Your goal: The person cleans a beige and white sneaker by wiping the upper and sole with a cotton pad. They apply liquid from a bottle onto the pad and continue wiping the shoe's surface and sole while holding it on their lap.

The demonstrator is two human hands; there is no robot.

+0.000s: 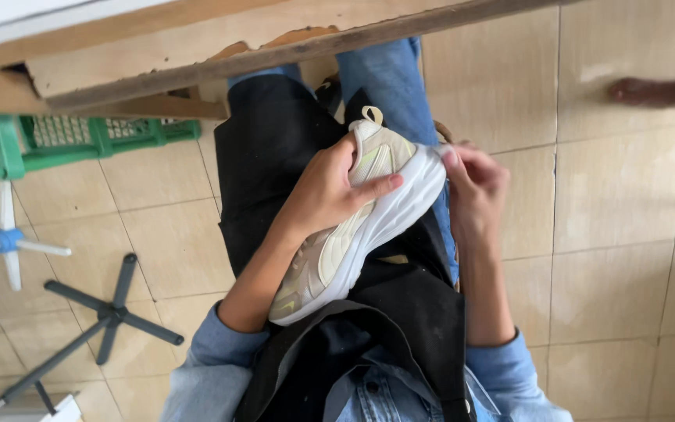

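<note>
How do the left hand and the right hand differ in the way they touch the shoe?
The left hand lies across the upper of the shoe, fingers spread, while the right hand pinches at the heel end of the white sole. The left hand covers much of the shoe; the right hand touches only its edge. Both wear blue sleeves.

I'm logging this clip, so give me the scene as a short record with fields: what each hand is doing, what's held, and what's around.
Held item: beige and cream sneaker with a thick white sole, lying on its side across the lap
Left hand: gripping the shoe's upper, fingers over the side
Right hand: fingertips at the heel end of the sole
Lap cover: black apron over blue jeans
Above: worn wooden bench edge
Floor: beige tiles, green plastic crate, dark stool base
</note>
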